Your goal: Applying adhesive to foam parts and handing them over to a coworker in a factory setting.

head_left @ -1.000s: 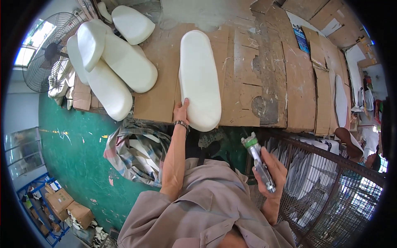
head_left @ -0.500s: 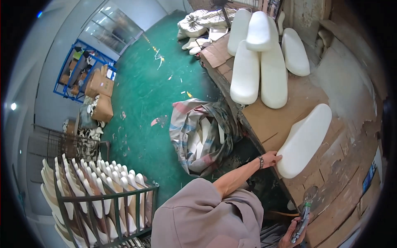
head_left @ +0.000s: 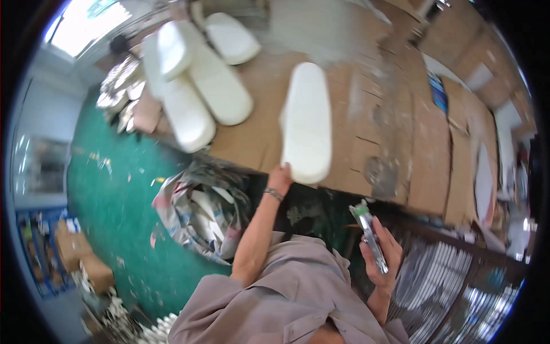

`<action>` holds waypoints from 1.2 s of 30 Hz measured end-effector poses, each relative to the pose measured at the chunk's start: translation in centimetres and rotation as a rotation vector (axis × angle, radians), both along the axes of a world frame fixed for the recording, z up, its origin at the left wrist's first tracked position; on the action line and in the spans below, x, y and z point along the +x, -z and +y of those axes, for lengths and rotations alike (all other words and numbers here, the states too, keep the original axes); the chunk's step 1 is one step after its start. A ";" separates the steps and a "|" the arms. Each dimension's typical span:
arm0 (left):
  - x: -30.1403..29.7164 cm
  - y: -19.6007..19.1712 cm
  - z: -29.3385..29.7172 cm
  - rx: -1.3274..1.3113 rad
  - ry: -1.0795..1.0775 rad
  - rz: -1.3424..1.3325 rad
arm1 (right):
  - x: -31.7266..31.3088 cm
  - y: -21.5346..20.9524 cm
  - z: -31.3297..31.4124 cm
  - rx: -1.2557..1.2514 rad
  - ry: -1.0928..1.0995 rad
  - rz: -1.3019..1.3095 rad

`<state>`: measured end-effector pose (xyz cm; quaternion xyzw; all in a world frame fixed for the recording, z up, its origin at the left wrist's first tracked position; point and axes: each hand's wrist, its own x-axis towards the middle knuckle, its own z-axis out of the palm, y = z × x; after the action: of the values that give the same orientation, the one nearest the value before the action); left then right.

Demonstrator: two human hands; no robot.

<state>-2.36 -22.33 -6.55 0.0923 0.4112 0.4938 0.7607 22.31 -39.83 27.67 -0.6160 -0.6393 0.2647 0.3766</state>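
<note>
A long, smooth white piece shaped like a large shoe sole (head_left: 308, 123) lies on the cardboard-covered table (head_left: 389, 137), its narrower end pointing away from me. My left hand (head_left: 279, 179) is closed on the near left corner of this piece, thumb at its edge. Just off the table's near edge, my right hand (head_left: 382, 255) is wrapped round a slim silver metal hand tool with a green collar (head_left: 372, 243). The green end points up and away, apart from the white piece. What kind of tool it is I cannot make out.
Several similar white pieces (head_left: 220, 86) are heaped at the table's far left. Below its near edge stands a woven sack (head_left: 177, 209) with white pieces inside. Cartons (head_left: 71, 246) and a blue rack (head_left: 34, 252) are at the left. Slatted stacks (head_left: 435, 275) stand at the lower right.
My view has swung to the right. The tool in my right hand has come up from the lower edge. My left hand keeps its hold on the white piece's near end.
</note>
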 end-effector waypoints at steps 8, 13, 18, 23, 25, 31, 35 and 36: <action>-0.2 0.2 -0.2 -0.062 0.009 0.061 | 0.6 -0.2 -0.9 0.070 0.103 -0.013; 0.0 -0.1 -0.2 -0.031 0.020 0.024 | 1.3 -0.7 -2.3 -0.010 0.107 -0.029; -0.3 0.3 -0.1 -0.006 0.031 0.008 | 1.6 -0.7 -3.5 -0.033 0.113 -0.018; -0.5 0.7 -0.2 0.021 0.024 -0.013 | 1.9 -0.3 -4.7 -0.034 0.139 -0.021; -0.5 0.8 -0.3 -0.049 0.025 0.039 | 2.3 -0.2 -5.1 -0.064 0.055 0.032; -0.5 0.6 -0.4 -0.020 0.019 0.015 | 2.2 0.3 -6.2 -0.017 0.162 -0.040; -0.3 0.6 -0.8 0.017 0.002 -0.025 | 2.5 -0.1 -7.2 -0.058 0.218 -0.042; -0.2 0.6 -0.9 0.019 0.002 -0.016 | 2.7 -0.1 -7.5 -0.074 0.143 -0.037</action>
<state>-2.55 -23.22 -7.12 0.0959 0.4005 0.4977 0.7634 25.01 -47.31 27.81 -0.6783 -0.5902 0.2491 0.3598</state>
